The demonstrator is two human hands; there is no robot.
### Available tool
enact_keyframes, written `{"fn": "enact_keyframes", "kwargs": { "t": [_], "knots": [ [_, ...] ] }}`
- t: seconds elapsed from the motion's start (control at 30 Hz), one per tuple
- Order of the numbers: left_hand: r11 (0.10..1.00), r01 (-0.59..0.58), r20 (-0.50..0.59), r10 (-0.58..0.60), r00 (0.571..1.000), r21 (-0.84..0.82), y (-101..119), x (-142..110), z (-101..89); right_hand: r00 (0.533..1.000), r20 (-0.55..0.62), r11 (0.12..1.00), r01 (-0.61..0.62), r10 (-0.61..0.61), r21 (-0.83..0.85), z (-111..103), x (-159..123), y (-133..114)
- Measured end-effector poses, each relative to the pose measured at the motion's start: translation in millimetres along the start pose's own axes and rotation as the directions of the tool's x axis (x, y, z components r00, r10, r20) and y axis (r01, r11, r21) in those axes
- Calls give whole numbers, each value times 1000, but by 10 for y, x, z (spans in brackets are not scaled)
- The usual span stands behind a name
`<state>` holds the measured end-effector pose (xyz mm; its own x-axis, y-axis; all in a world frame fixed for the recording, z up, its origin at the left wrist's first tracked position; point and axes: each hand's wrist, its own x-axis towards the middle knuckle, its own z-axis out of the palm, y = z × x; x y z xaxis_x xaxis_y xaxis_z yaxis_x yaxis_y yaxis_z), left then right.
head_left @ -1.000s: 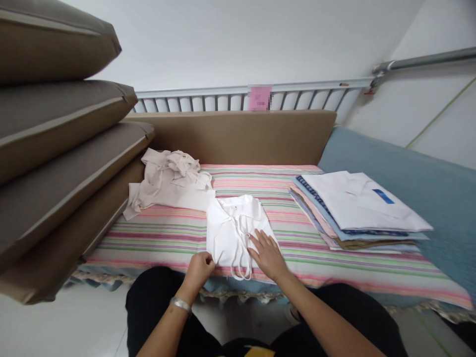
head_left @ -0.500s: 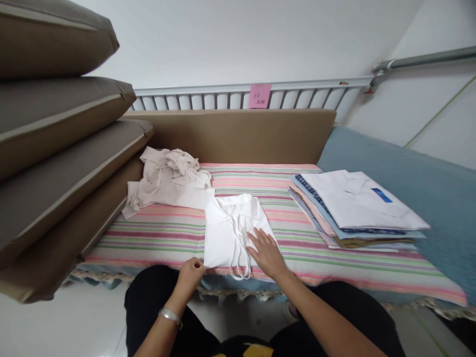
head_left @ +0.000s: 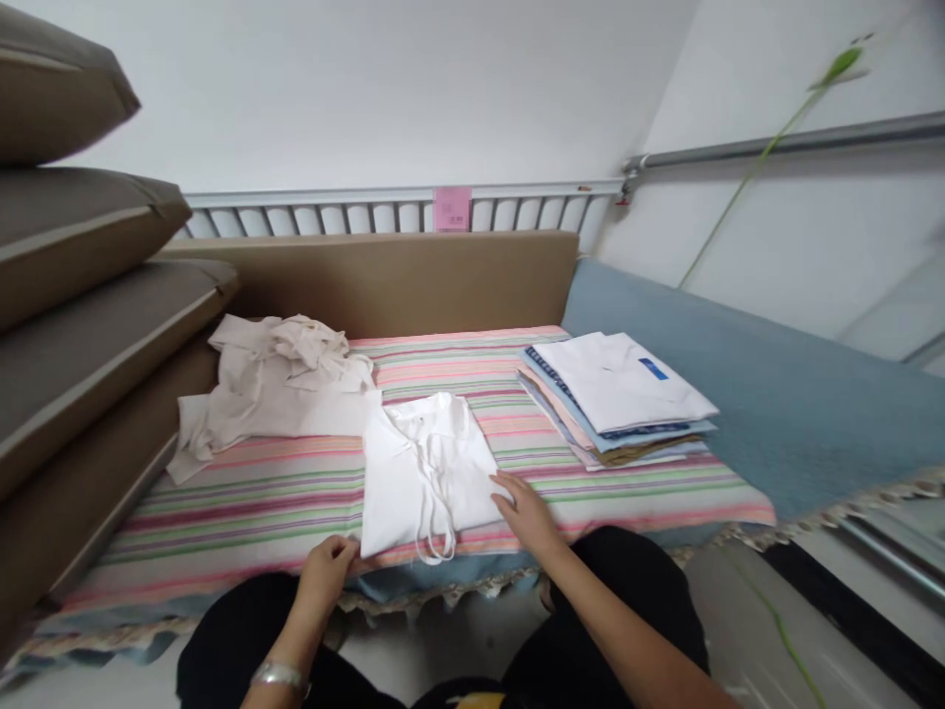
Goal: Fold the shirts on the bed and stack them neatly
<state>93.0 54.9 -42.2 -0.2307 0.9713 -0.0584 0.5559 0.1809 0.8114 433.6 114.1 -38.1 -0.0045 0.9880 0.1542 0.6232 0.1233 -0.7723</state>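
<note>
A folded white shirt [head_left: 391, 487] with a collar and long hanging ties lies on the striped cloth in front of me. The ties reach past its lower edge. At its lower left corner is my left hand [head_left: 325, 576], its fingers curled together right at the fabric edge; whether cloth is between them is hidden. My right hand [head_left: 526, 512] rests at the shirt's right edge, fingers stretched and the fingertips touching the fabric.
A crumpled beige garment [head_left: 287, 389] lies left of the shirt. To the right is a stack of folded shirts [head_left: 620, 389], a white one on top. Thick brown cushions [head_left: 95, 305] are piled at the left. The striped cloth [head_left: 281, 492] covers a bed with a frilled edge.
The view has turned to the right, so everything sits further left. My right hand has slid from the shirt's front to its right edge. My left hand stays by the lower left corner.
</note>
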Motion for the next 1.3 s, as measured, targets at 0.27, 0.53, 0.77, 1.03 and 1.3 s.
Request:
{"fn": "enact_keyframes", "kwargs": {
  "t": [0.27, 0.53, 0.77, 1.03, 1.3],
  "knots": [
    [787, -497, -36, 546, 837, 366, 568, 154, 413, 883, 85, 844, -466, 461, 266, -96, -190, 262],
    [469, -515, 180, 589, 788, 717, 279, 176, 854, 867, 142, 834, -498, 477, 240, 142, -143, 206],
    [428, -505, 183, 600, 779, 749, 262, 191, 840, 957, -129, 964, -247, 259, 102, -13, -180, 78],
    [428, -493, 178, 591, 787, 757, 281, 180, 852, 958, -224, 984, -178, 179, 27, -73, -196, -16],
    [461, -503, 178, 584, 792, 731, 284, 180, 846, 970, -116, 971, -226, 216, -82, -40, -161, -76]
  ]
}}
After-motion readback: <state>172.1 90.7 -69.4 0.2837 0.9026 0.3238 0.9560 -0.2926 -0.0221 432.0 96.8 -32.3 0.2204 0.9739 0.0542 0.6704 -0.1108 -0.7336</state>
